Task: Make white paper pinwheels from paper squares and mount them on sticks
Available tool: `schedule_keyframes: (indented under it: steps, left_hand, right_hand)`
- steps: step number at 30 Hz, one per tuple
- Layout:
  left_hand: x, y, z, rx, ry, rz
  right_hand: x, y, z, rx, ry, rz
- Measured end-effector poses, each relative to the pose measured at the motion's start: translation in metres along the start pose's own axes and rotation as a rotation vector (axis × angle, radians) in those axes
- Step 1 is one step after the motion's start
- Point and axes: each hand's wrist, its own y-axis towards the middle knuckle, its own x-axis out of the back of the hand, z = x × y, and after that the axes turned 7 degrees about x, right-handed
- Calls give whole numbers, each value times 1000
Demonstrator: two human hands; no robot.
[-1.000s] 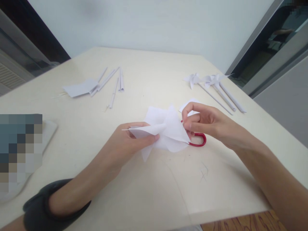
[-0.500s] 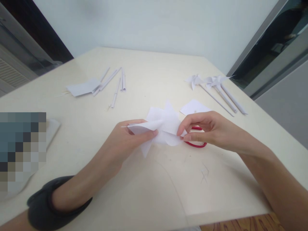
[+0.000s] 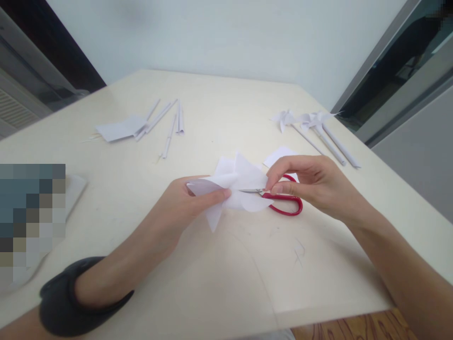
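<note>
My left hand (image 3: 187, 200) is closed on a white paper pinwheel (image 3: 224, 182), its thumb pressing folded flaps near the middle. Several pointed flaps spread out from there. My right hand (image 3: 314, 179) pinches the right-hand corner of a raised flap between thumb and fingertips. Under the pinwheel and the right hand lie red-handled scissors (image 3: 286, 212) on the table; part of their blades shows below the lifted flap. Behind the right hand is a white paper sheet (image 3: 279, 152), partly hidden by it.
Pinwheels (image 3: 285, 118) and rolled paper sticks (image 3: 341, 144) lie at the back right of the table (image 3: 219, 104). At the back left are a paper piece (image 3: 120, 128) and several paper tubes (image 3: 159, 118). Thin paper scraps (image 3: 299, 250) lie in front. A pixelated area covers the left edge.
My right hand has moved slightly up, lifting the flap's corner, so the scissors' blades and more of the red handles now show. My left hand keeps its hold almost unmoved.
</note>
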Motion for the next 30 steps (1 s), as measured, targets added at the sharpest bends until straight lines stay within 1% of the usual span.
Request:
schedule_keyframes:
  steps: [2, 5, 6, 9, 11, 13, 15, 17, 20, 21, 23, 24, 26, 28, 30]
  left_hand:
    - [0, 1, 0, 3, 2, -5]
    - [-2, -1, -4, 12, 44, -8]
    - [-4, -2, -6, 19, 64, -4]
    - [-8, -7, -13, 38, 129, 25]
    - [-10, -9, -14, 43, 162, 52]
    - [-12, -9, -13, 46, 177, 68]
    - [-13, -8, -11, 47, 179, 69]
    - [-14, -7, -10, 49, 185, 51]
    - [-13, -6, -11, 58, 200, 27]
    - [-13, -6, -12, 61, 201, 43]
    - [-14, -7, -14, 62, 191, 85]
    - [-15, -7, -15, 66, 181, 94]
    - [-17, -9, -16, 78, 150, 63]
    - [-20, -11, -17, 72, 110, 26]
    - [-22, -12, -17, 50, 83, 17]
  right_hand:
    - [0, 0, -1, 68, -44, -45]
    - [-2, 0, -2, 207, -110, -106]
    - [-4, -1, -2, 244, -129, -97]
    - [-13, -3, 0, 311, -201, 8]
    - [-19, -5, 1, 302, -266, 55]
    - [-23, -6, 2, 239, -303, 48]
    - [-26, -7, 2, 169, -290, 28]
    - [-27, -7, 3, 139, -242, 35]
    - [-29, -8, 3, 152, -201, 102]
    - [-30, -9, 3, 167, -218, 127]
    - [-34, -9, 2, 198, -325, 156]
    - [-36, -8, 2, 213, -400, 160]
    - [-40, -8, 0, 243, -525, 156]
    - [-43, -7, -1, 262, -568, 131]
    - [-45, -6, -1, 263, -559, 91]
